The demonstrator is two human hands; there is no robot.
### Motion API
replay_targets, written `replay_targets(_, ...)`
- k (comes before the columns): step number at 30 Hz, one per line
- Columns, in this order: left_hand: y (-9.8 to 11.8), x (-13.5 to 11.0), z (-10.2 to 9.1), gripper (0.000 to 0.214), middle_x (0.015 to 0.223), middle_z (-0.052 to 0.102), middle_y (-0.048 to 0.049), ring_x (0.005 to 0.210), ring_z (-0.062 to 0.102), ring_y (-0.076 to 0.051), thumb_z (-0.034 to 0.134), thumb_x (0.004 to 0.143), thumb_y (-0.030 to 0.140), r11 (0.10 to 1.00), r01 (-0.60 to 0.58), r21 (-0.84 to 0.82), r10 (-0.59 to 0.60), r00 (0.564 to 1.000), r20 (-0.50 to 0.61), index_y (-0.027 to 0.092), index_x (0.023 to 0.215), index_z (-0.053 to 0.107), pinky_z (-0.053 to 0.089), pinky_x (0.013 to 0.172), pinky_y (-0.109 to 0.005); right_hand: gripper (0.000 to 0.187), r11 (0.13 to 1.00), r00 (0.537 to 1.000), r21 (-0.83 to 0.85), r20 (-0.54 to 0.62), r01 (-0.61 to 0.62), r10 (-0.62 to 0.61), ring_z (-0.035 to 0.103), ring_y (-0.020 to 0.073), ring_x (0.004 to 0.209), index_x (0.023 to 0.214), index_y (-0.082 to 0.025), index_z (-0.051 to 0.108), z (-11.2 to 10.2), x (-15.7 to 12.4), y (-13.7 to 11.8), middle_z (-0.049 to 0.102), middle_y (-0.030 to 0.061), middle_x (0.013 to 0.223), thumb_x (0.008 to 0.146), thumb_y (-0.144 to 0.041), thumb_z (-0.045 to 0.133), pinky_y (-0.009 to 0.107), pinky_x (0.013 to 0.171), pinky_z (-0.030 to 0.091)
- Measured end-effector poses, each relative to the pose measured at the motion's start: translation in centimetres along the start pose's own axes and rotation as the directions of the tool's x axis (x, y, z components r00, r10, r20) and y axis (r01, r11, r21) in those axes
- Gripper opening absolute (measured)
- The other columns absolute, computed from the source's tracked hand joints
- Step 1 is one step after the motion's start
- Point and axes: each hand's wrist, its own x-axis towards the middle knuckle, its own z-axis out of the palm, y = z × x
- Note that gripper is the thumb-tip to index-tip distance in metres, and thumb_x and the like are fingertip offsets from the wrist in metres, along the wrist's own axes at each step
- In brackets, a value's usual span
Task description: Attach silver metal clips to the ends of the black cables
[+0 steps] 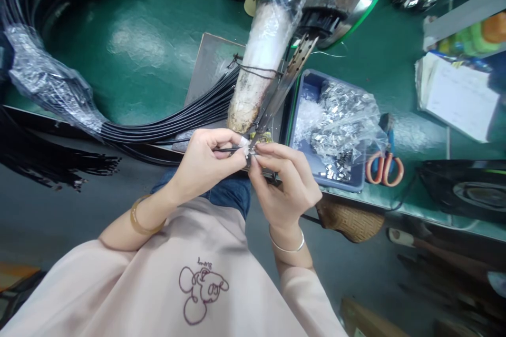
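Note:
My left hand [209,160] pinches a thin black cable [227,150] close to its end, with white wrapping on a fingertip. My right hand [286,179] meets it at the cable's end, thumb and fingers closed on a small shiny metal connector [252,151]. A soldering iron [294,68] with a perforated metal barrel slants down from above, its tip just over my fingertips. Beside it hangs a thick tube [256,58] in clear wrap, its lower end browned. The exact joint between cable and connector is partly hidden by my fingers.
A bundle of black cables [169,124] runs in from the left, partly wrapped in plastic [47,73]. At right stand a blue tray [358,184] with bagged metal parts [348,110], orange-handled scissors [384,168] and a paper pad [458,95]. The green table's front edge lies near my hands.

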Motion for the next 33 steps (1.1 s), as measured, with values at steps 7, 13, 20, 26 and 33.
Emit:
replay_targets(7,-0.21,0.3,-0.45,0.009,0.054,0.056,0.0032,0.048,0.038,-0.004,0.066,0.064,0.017,0.995,0.093,-0.023,-0.092,0.994,0.051,0.011,0.062,0.073,0.031,0.044,-0.016,0.021,1.0,0.998,-0.008,0.05,0.024,-0.024,0.077,0.0155,0.088,0.087,-0.024,0.059,-0.08,-0.23,-0.04,0.079,0.0041,0.1,0.087,-0.006,0.07,0.026,0.079,0.065)
replay_targets(13,-0.24,0.25,-0.3,0.009,0.053,0.054,0.0049,0.048,0.038,-0.003,0.066,0.062,0.016,0.99,0.126,-0.061,-0.123,0.991,0.047,0.011,0.063,0.074,0.032,0.045,-0.015,0.021,1.0,0.999,0.011,0.03,0.022,-0.022,0.076,0.0152,0.088,0.088,-0.023,0.059,0.08,-0.36,0.2,0.079,0.005,0.098,0.088,-0.005,0.069,0.026,0.078,0.064)
replay_targets(20,0.37,0.22,-0.16,0.008,0.048,0.047,0.0079,0.045,0.03,-0.002,0.065,0.061,0.014,0.988,0.122,-0.095,-0.119,0.992,0.037,0.012,0.063,0.073,0.028,0.042,-0.015,0.021,0.999,1.0,0.033,-0.01,0.002,-0.002,0.076,0.0155,0.089,0.088,-0.023,0.059,0.13,-0.13,-0.04,0.079,0.005,0.098,0.087,-0.005,0.07,0.027,0.078,0.064)
replay_targets(26,0.18,0.2,-0.35,0.011,0.051,0.047,0.006,0.048,0.033,-0.003,0.065,0.065,0.016,0.993,0.101,-0.058,-0.097,0.993,0.065,0.01,0.066,0.074,0.026,0.043,-0.015,0.02,0.999,1.0,0.038,-0.001,-0.01,0.01,0.076,0.0158,0.088,0.087,-0.024,0.059,0.03,0.06,-0.11,0.078,0.0037,0.098,0.087,-0.006,0.069,0.028,0.078,0.064)
replay_targets(33,0.08,0.29,-0.6,0.012,0.051,0.047,0.0063,0.049,0.034,-0.004,0.064,0.065,0.016,0.993,0.117,-0.028,-0.114,0.989,0.095,0.011,0.068,0.075,0.031,0.047,-0.017,0.02,1.0,1.0,0.022,0.018,0.014,-0.015,0.076,0.0152,0.088,0.087,-0.023,0.059,-0.11,0.02,-0.01,0.079,0.0042,0.098,0.087,-0.006,0.069,0.027,0.078,0.063)
